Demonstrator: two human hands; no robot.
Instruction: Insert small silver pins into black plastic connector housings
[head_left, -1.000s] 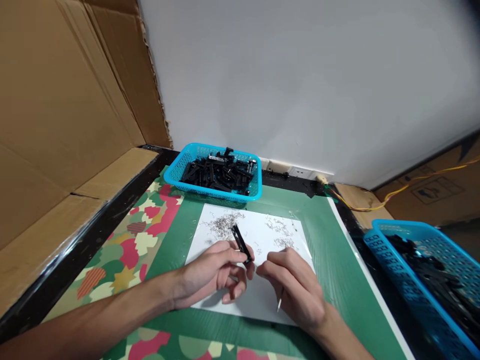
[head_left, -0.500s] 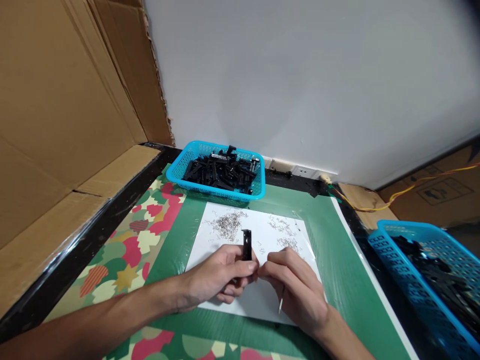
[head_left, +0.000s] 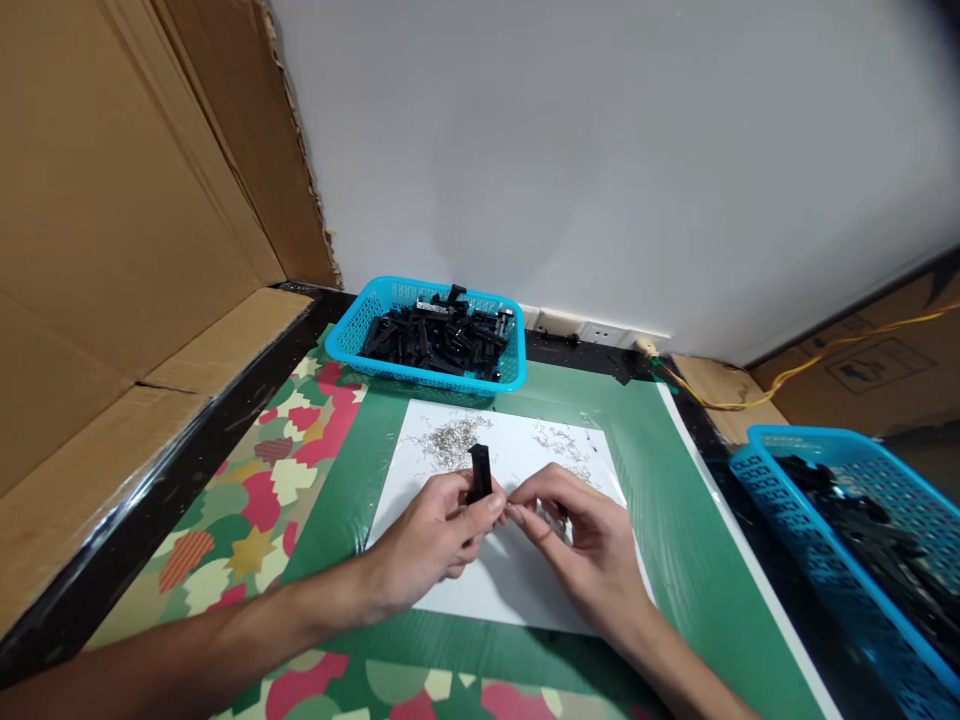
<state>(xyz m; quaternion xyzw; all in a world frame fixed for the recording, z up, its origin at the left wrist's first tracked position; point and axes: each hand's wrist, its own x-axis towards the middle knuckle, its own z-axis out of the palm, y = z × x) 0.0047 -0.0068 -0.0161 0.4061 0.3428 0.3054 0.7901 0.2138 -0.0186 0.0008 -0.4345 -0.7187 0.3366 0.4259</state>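
Thumb and fingers of my left hand [head_left: 442, 535] are closed round a black plastic part [head_left: 481, 474], which stands upright above the grip. Beside it, my right hand [head_left: 581, 545] pinches with thumb and forefinger close to the part's lower right side; whatever lies between those fingertips is too small to make out. Both hands are over a white sheet [head_left: 480, 597]. On the sheet, a pile of small metal pieces [head_left: 451, 441] lies at the back left, and a looser scatter of metal pieces [head_left: 561, 443] lies at the back right, partly hidden by my right hand.
A blue basket [head_left: 426, 378] of black parts stands behind the sheet. Another blue basket [head_left: 817, 545] with black parts is at the right. Cardboard [head_left: 135, 180] walls the left side. Sockets [head_left: 604, 333] and a yellow-red cable [head_left: 799, 376] run along the back wall.
The black part has turned and tilted slightly in my left hand. My right hand has opened its grip to a thumb-forefinger pinch, and the thin white stick under it no longer shows.
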